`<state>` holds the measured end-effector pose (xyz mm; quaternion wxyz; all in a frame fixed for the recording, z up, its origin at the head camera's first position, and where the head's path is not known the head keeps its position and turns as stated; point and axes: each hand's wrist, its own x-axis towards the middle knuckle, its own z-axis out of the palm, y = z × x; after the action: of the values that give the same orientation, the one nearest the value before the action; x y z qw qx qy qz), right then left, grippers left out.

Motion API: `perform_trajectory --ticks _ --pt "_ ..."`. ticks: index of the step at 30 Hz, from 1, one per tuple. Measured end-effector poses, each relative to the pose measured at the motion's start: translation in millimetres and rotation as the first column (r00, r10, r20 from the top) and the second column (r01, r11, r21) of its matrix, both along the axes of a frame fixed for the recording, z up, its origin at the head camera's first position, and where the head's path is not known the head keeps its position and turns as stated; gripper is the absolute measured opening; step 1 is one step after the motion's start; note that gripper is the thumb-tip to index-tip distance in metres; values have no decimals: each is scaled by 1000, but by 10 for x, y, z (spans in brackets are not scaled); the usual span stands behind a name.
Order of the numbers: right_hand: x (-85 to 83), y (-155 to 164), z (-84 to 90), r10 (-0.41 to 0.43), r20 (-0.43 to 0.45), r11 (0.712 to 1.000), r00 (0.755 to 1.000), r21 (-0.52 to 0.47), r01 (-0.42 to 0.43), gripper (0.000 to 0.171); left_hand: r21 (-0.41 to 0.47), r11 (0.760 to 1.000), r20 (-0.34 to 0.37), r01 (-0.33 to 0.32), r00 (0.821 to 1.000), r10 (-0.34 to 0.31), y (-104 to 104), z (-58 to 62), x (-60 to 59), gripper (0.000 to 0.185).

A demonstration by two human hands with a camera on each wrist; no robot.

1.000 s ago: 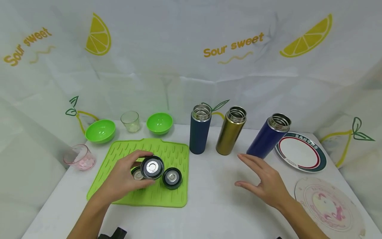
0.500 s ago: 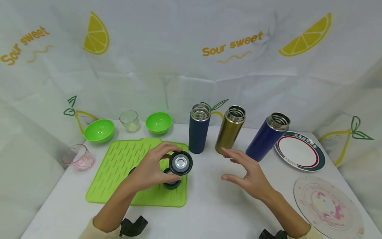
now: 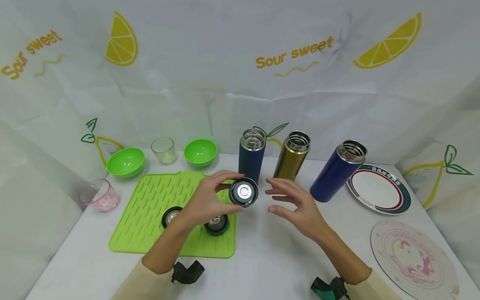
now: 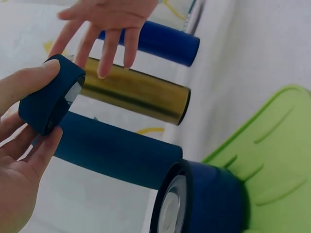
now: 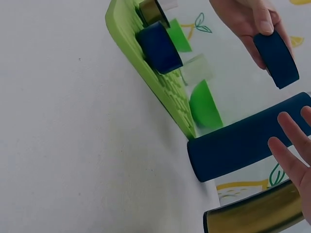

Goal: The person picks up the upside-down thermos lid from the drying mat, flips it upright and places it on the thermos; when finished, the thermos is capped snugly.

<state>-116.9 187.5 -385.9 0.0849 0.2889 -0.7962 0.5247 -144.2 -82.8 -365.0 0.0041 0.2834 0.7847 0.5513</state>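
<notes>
My left hand (image 3: 204,202) pinches a dark teal bottle lid (image 3: 243,192) between thumb and fingers, its silvery underside turned toward the head camera. Behind the lid stands the uncapped dark teal bottle (image 3: 251,160). My right hand (image 3: 298,206) holds nothing; its fingers are spread and relaxed, facing the lid across a small gap. A gold bottle (image 3: 290,162) and a blue bottle (image 3: 333,177), both uncapped, stand beyond it. On the green mat lie a blue lid (image 5: 158,47) and a gold-sided lid (image 5: 151,12), partly hidden by my left arm in the head view.
The green mat (image 3: 138,221) covers the left of the white table. Two green bowls (image 3: 125,162), a clear glass (image 3: 163,151) and a pink glass (image 3: 100,196) line its back and left. A rimmed plate (image 3: 378,189) and a round pink-printed mat (image 3: 412,258) lie at right.
My left hand has carried the teal lid rightward from over the green mat to in front of the teal bottle. My right hand has moved left, closer to the lid.
</notes>
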Motion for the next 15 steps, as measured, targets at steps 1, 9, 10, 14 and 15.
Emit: perform_trajectory --ticks 1,9,10,14,15 --pt "-11 -15 -5 6 10 1000 1000 -13 -6 61 6 1000 0 8 1000 -8 14 -6 -7 69" --pt "-34 -66 -46 44 72 997 996 -66 -39 47 7 999 13 50 999 -50 119 -57 -12 68" --pt "-35 -67 -54 51 79 997 996 -67 -46 44 13 998 14 54 998 -54 130 -60 -8 68" --pt "-36 -74 -82 72 97 995 993 -73 -65 35 27 997 13 67 998 -68 155 -67 7 69" --pt "-34 -77 -88 74 101 995 992 -74 -67 34 28 997 15 69 997 -69 157 -69 12 69"
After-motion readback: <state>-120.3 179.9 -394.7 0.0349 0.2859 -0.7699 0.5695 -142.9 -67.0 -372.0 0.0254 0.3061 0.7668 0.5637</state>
